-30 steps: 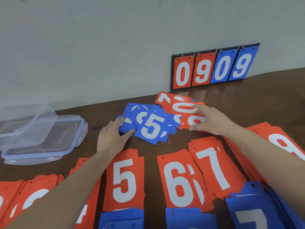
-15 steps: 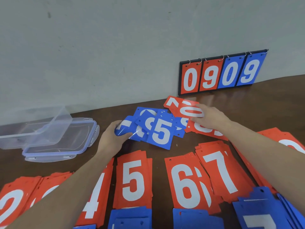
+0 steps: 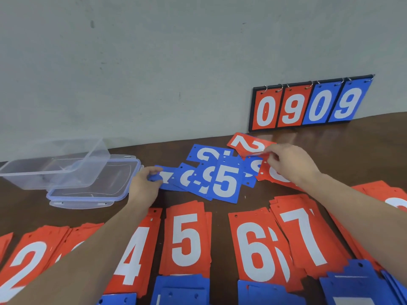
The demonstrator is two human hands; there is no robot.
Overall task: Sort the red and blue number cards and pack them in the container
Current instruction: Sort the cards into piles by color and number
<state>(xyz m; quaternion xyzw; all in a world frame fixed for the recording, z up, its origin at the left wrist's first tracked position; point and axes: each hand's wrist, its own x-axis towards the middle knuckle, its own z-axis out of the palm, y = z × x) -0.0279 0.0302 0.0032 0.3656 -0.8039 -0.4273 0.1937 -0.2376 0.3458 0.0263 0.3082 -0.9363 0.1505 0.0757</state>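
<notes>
A loose heap of blue number cards (image 3: 224,183) lies mid-table, a blue 5 on top. My left hand (image 3: 144,186) pinches the leftmost blue card (image 3: 167,180) at its edge. Further right, my right hand (image 3: 288,164) pinches the edge of a red card (image 3: 251,145) showing a 2; another red card (image 3: 275,177) lies under that hand. Sorted red piles (image 3: 187,241) showing 2, 4, 5, 6 and 7 run along the near side, with blue piles (image 3: 182,289) in front. The clear container (image 3: 52,164) stands empty at the left.
The container's lid (image 3: 92,190) lies flat beside it. A flip scoreboard (image 3: 308,104) reading 0909 leans on the grey wall at the back right. More red cards (image 3: 394,199) lie at the far right.
My left hand has drawn the blue card a little left and curled on its edge. My right hand has lifted from pressing flat on the red cards to pinching the red 2 card.
</notes>
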